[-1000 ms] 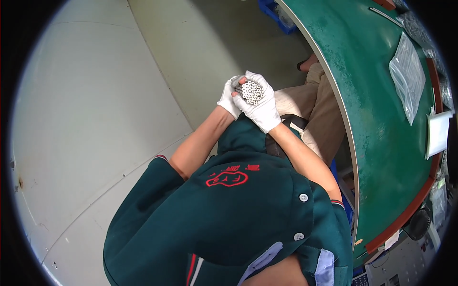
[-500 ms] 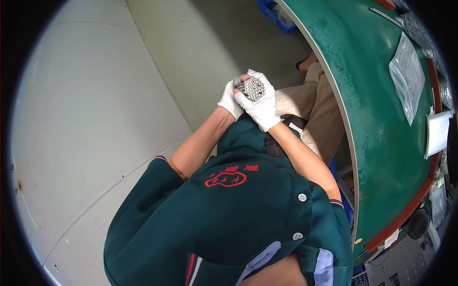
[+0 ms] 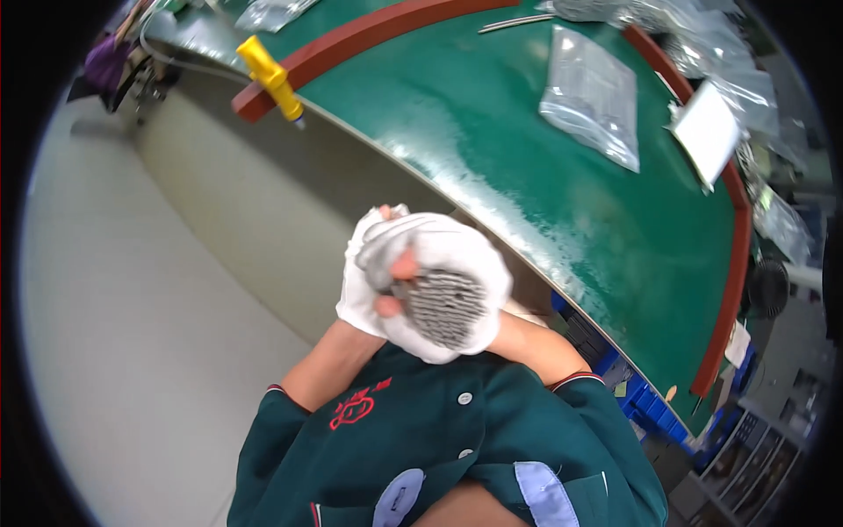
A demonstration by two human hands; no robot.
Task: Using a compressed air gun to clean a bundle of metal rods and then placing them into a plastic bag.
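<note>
Left hand (image 3: pixel 364 285): white glove, raised close before the chest, fingers curled around the left side of the part. Right hand (image 3: pixel 461 263): white glove, wrapped over the top and right side of the same part, touching the left hand. Part (image 3: pixel 443 306): small grey metal piece with rows of fine ribs or teeth, clamped between both hands, near edge of the worktop just behind it; blurred, so finer detail cannot be told. Worktop (image 3: pixel 527 176): green surface with a red-brown rim, far and right. Clear bag (image 3: pixel 590 92): lies flat on the worktop, far right, well apart from the hands. White card (image 3: pixel 707 132): right of the bag. Yellow clamp (image 3: pixel 268 77): on the far left rim.
</note>
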